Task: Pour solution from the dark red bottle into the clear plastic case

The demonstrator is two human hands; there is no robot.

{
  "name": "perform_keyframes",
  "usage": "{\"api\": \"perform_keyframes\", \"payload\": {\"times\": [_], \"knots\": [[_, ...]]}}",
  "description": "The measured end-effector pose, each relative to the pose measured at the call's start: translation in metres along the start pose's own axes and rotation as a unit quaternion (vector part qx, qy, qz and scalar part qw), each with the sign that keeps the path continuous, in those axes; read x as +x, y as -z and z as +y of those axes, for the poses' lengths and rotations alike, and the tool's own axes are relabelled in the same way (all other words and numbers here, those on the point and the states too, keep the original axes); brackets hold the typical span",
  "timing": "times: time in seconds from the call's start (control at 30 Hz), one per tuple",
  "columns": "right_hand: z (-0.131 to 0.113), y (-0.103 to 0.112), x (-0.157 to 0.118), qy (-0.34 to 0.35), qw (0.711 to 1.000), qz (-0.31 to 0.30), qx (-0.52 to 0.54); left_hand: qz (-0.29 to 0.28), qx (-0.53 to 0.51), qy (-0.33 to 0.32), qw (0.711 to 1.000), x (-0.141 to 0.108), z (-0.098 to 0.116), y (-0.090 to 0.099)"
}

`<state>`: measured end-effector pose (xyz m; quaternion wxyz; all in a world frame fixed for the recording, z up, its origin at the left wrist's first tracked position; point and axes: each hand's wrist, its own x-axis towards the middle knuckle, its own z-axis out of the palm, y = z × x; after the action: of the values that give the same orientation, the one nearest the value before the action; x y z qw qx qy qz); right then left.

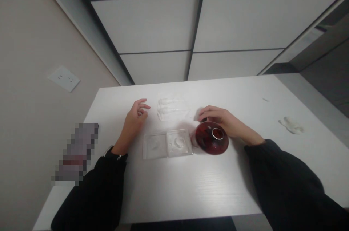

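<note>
Sleeves (89,191) flank a clear case (154,145) — left grip (134,116) loose, right grip (219,116) unclear behind red vessel (205,139).

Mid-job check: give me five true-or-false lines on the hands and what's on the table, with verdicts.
1. The dark red item is nearer the right hand than the left hand. True.
2. The left hand is wrapped around the dark red item. False: it is well apart from it and holds nothing visible.
3. The clear packaging lies farther from the person than the two-part clear case. True.
4. The two-part clear case is to the right of the dark red item. False: it is to its left.
5. The white crumpled scrap is on the right side of the table. True.
</note>
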<state>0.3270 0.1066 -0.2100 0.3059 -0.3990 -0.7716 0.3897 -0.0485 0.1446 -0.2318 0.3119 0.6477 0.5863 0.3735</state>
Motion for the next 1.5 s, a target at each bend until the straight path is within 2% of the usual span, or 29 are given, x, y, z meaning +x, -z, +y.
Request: {"api": "perform_keyframes", "payload": {"times": [0.13, 0.2, 0.3, 0.47, 0.67, 1.07, 1.37, 1.5], "knots": [[-0.015, 0.003, -0.006, 0.005, 0.992, 0.122, 0.034, -0.003, 0.007, 0.005, 1.0, 0.0, 0.002, 0.002], [-0.028, 0.003, -0.011, 0.048, 0.973, 0.193, 0.115, -0.005, 0.007, 0.006, 1.0, 0.001, 0.001, 0.002], [-0.049, -0.003, -0.018, 0.118, 0.94, 0.248, 0.204, -0.006, 0.007, 0.008, 1.0, 0.003, -0.001, 0.002], [-0.072, -0.023, -0.025, 0.164, 0.929, 0.252, 0.217, -0.008, 0.012, 0.012, 1.0, 0.004, -0.002, 0.002], [-0.077, -0.04, -0.024, 0.189, 0.929, 0.239, 0.211, -0.022, 0.024, 0.01, 0.999, 0.004, 0.002, 0.004], [-0.073, -0.046, -0.026, 0.193, 0.944, 0.247, 0.105, -0.038, 0.041, 0.005, 0.998, 0.002, 0.004, 0.003], [-0.07, -0.051, -0.03, 0.176, 0.947, 0.246, 0.107, -0.045, 0.041, 0.019, 0.998, -0.003, 0.008, 0.002], [-0.072, -0.054, -0.035, 0.146, 0.94, 0.278, 0.132, -0.051, 0.032, 0.025, 0.998, -0.006, 0.011, 0.004]]}}
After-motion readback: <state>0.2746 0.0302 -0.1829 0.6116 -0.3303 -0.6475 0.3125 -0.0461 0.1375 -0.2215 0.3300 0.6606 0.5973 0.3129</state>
